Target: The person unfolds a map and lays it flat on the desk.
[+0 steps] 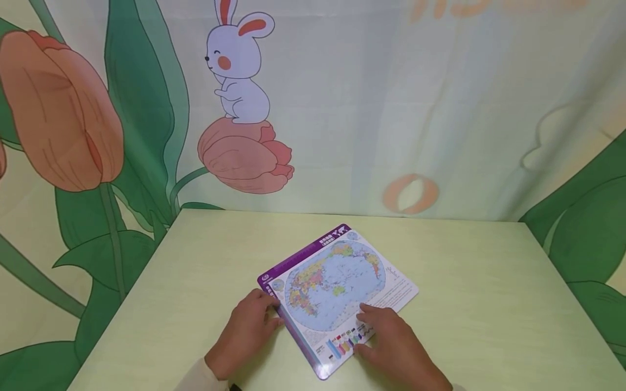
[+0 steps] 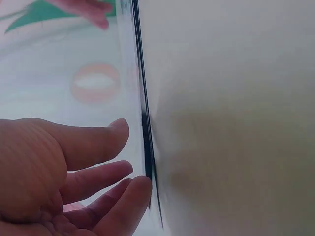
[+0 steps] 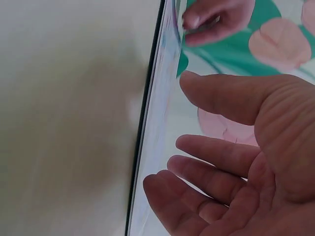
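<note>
A flat world-map board [image 1: 337,288] with a purple top border lies turned at an angle on the table. At its left edge is the left hand [image 1: 249,328], fingertips by the border; in the left wrist view this hand [image 2: 74,172] has its fingers loosely extended beside the board's thin edge [image 2: 146,128]. Over the lower right part of the board is the right hand [image 1: 393,345], thumb and fingers spread. The right wrist view shows the right hand [image 3: 236,162] with relaxed, parted fingers near the board's edge [image 3: 147,108]. Neither hand is curled round the board.
The pale yellow-green table [image 1: 479,293] extends around the board on all sides. Behind it hangs a curtain [image 1: 342,108] printed with a rabbit, tulips and green leaves. Beige sleeve cuffs [image 1: 202,374] show at the bottom edge.
</note>
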A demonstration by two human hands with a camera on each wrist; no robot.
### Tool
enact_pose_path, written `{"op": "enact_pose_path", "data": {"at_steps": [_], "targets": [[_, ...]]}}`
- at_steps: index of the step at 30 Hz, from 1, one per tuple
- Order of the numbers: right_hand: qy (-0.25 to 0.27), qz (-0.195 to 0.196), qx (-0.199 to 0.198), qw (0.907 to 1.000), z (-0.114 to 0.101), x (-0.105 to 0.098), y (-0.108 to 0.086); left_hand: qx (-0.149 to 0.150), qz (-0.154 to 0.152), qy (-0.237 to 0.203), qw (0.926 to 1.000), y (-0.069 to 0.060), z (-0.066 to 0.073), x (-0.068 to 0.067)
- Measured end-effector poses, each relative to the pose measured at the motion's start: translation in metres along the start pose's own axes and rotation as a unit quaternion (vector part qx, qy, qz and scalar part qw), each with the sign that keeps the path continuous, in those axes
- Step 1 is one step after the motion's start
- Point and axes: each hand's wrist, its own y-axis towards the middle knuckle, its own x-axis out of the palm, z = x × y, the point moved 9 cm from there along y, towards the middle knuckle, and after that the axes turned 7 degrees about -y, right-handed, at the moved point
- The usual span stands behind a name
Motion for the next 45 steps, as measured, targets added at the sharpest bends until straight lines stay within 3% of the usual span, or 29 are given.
{"op": "enact_pose_path", "data": {"at_steps": [5,12,22,33,45], "targets": [[-0.001,-0.027,-0.032,0.9991,-0.022,0.013,-0.006,0.0,0.017,-0.007,0.9998,0.01,-0.012,-0.012],[0.0,-0.064,-0.062,0.996,-0.043,0.03,-0.01,-0.009,0.016,-0.027,0.9995,0.027,-0.032,-0.016],[-0.012,-0.09,-0.08,0.9926,-0.063,0.048,-0.016,-0.038,-0.012,-0.047,0.9981,0.057,-0.056,-0.017],[-0.042,-0.06,-0.093,0.993,-0.068,0.049,-0.02,-0.002,-0.055,-0.068,0.9961,0.071,-0.061,-0.014],[-0.052,-0.076,-0.089,0.9918,-0.069,0.057,-0.017,0.012,-0.072,-0.061,0.9955,0.074,-0.058,-0.013]]}}
